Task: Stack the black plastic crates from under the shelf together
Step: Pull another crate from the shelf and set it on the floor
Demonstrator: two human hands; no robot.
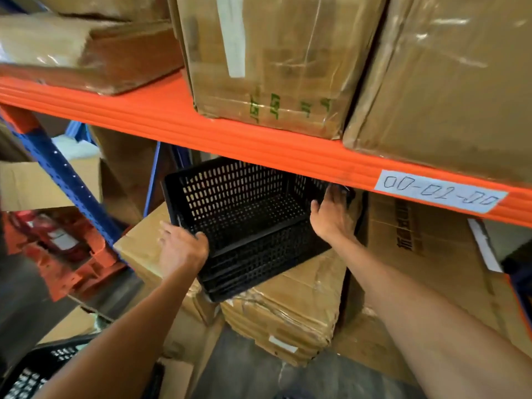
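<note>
The black crate (244,223) sits tilted under the orange shelf beam (201,131), its open top tipped toward the camera and its lower near corner resting on the taped cardboard boxes (288,309) stacked below; its far top edge is tucked just beneath the beam. Its long axis runs across the view, from lower left up to the right, so the two short ends face the two hands. The left hand (182,249) is at the near left end, fingers curled over the rim at the corner, and looks to be gripping it. The right hand (331,217) reaches deeper, to the far right end close under the beam, with the fingers spread against the end wall or rim; whether it has closed on the crate I cannot tell, since the fingertips are lost in shadow. So the left hand is nearer the body and lower, the right one further in and higher, and the crate lies straight ahead between them. By my judgement, drawing it out calls for a pull toward the body and slightly down, keeping the far rim clear of the beam. A second black crate (37,370) shows at the bottom left corner, low and near the left arm, which is likely where this one is to be stacked
</note>
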